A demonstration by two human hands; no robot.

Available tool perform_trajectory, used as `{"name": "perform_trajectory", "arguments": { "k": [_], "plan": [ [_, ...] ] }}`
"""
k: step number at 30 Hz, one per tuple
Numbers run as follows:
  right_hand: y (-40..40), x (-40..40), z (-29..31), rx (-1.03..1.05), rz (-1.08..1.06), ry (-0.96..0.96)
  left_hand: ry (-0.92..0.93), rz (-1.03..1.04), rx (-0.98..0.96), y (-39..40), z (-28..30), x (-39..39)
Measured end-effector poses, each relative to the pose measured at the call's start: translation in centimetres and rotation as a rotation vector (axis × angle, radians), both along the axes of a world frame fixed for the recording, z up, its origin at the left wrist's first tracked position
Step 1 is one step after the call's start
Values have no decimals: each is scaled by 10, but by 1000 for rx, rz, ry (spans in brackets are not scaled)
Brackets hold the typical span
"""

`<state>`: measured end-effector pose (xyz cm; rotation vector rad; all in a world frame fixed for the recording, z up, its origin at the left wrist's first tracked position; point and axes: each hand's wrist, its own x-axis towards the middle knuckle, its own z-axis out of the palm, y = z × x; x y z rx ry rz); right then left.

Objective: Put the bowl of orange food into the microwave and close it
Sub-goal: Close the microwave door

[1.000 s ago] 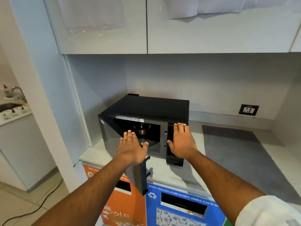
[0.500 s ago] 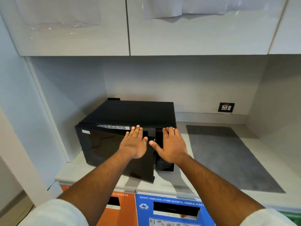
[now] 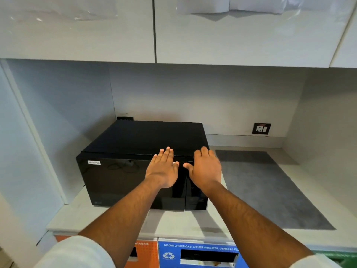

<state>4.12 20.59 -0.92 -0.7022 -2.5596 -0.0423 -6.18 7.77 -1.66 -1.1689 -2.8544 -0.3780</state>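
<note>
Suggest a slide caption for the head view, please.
Both open hands, left and right, press flat on the closed black microwave.

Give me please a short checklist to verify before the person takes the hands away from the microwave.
1. Microwave door flush with the front: ok, no gap shows.
2. Bowl inside: cannot tell, the dark glass hides the interior.
3. Left hand flat on the door, holding nothing: ok.
4. Right hand open at the control panel side, holding nothing: ok.
5. Microwave sits fully on the counter: ok.
6. Latch engaged: cannot tell.
</note>
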Motion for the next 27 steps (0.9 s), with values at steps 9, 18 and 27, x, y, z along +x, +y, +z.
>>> {"name": "perform_trajectory", "arguments": {
  "k": [9,18,27],
  "plan": [
    [-2,-4,-2,-13,-18,15,40,1,-8,4,-5,-6],
    [-8,15,5,-32,60,-113,-49,-12,-120,-6,13,12],
    [-11,54,4,-24,98,-315,92,-20,-92,-24,24,57]
  ]
}}
